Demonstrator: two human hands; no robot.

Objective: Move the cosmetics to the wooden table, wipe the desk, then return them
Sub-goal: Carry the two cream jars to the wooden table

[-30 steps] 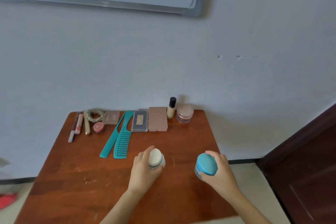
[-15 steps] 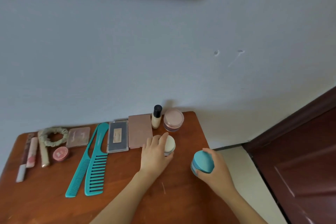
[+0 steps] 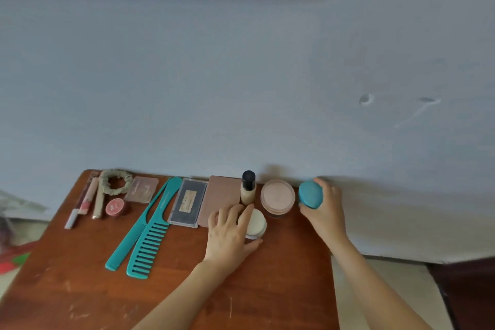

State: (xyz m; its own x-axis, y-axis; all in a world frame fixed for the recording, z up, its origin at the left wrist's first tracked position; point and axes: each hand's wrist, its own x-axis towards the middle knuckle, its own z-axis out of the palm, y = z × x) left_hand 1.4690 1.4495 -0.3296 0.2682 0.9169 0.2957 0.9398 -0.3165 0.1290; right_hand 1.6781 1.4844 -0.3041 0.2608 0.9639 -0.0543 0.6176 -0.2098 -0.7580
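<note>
My left hand (image 3: 230,233) grips a cream-lidded jar (image 3: 255,222) that sits on the wooden table (image 3: 80,289), just in front of a foundation bottle (image 3: 248,190) with a black cap. At the table's far right corner, by the wall, my right hand (image 3: 325,209) holds a blue-lidded jar (image 3: 310,194). A pink-lidded jar (image 3: 277,198) stands between the two. Along the back edge lie a brown palette (image 3: 222,195), a dark palette (image 3: 188,202) and two teal combs (image 3: 146,233).
At the back left lie a small pink compact (image 3: 142,189), a green scrunchie (image 3: 116,182), a red round tin (image 3: 116,207) and several lip sticks (image 3: 85,199). The wall runs right behind the table. Floor and a dark door (image 3: 468,295) lie to the right.
Both hands have carried their jars toward the back of the table. The cream jar now sits by the foundation bottle and the blue jar has reached the far right corner.
</note>
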